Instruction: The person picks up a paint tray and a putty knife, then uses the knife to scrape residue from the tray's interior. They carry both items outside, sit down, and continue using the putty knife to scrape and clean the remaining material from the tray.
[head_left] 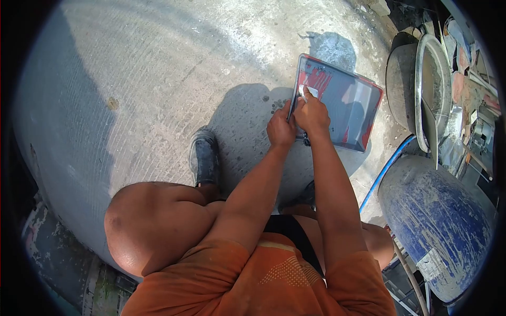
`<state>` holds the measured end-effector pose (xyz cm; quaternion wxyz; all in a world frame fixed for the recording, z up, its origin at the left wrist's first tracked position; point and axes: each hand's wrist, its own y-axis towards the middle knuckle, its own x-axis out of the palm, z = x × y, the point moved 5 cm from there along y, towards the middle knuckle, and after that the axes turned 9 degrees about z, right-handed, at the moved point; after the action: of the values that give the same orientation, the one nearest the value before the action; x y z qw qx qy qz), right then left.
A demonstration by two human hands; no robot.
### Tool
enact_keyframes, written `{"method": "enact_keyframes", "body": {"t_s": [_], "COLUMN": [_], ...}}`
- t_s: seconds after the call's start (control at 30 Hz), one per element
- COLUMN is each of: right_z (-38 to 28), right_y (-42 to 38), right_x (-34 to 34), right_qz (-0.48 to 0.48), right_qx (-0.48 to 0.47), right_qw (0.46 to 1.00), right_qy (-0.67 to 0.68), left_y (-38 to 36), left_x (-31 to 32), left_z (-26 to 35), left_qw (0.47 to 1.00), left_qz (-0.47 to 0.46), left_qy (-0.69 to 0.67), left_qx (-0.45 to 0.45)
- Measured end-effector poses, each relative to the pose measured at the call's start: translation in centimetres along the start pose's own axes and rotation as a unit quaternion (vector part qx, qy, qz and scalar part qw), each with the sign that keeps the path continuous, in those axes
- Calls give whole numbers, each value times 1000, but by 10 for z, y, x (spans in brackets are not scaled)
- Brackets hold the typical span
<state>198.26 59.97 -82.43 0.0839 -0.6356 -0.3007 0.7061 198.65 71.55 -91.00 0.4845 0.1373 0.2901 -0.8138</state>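
Note:
A grey rectangular tray point(342, 97) with red paint along its rim and streaks of red inside is tilted above the concrete floor. My left hand point(282, 126) is wrapped round the tray's near left edge. My right hand point(313, 116) presses a small white scraper-like piece point(308, 91) against the tray's inner surface, beside the red streaks, with one finger stretched along it. The two hands are close together. Part of the white piece is hidden under my fingers.
A blue, cement-smeared drum point(437, 221) lies at the right. Behind it are a large round basin point(433, 89), a blue hose point(385, 171) and assorted scrap. My dark shoe point(204, 158) rests on the concrete floor point(158, 79), left of the hands.

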Motion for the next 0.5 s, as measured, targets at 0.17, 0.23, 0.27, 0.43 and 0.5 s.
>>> {"method": "enact_keyframes", "body": {"t_s": [0.17,0.23,0.27,0.43,0.5], "right_z": [-8,-8,-7,-19,-11], "right_y": [44,46,44,68,67], "right_x": [-11,-8,-6,-16,-9], "right_qz": [54,58,54,86,79], "right_qx": [-17,-28,-21,-4,-19], "right_qw": [998,997,998,994,994], "right_qy": [27,29,27,66,70], "left_y": [-1,-4,-5,-2,-5], "left_x": [1,-2,-3,-4,-5], "left_z": [4,6,8,17,14], "left_qw": [999,999,999,999,999], "left_qz": [11,8,4,11,27], "left_qy": [31,36,35,34,10], "left_qx": [35,38,32,33,37]}}
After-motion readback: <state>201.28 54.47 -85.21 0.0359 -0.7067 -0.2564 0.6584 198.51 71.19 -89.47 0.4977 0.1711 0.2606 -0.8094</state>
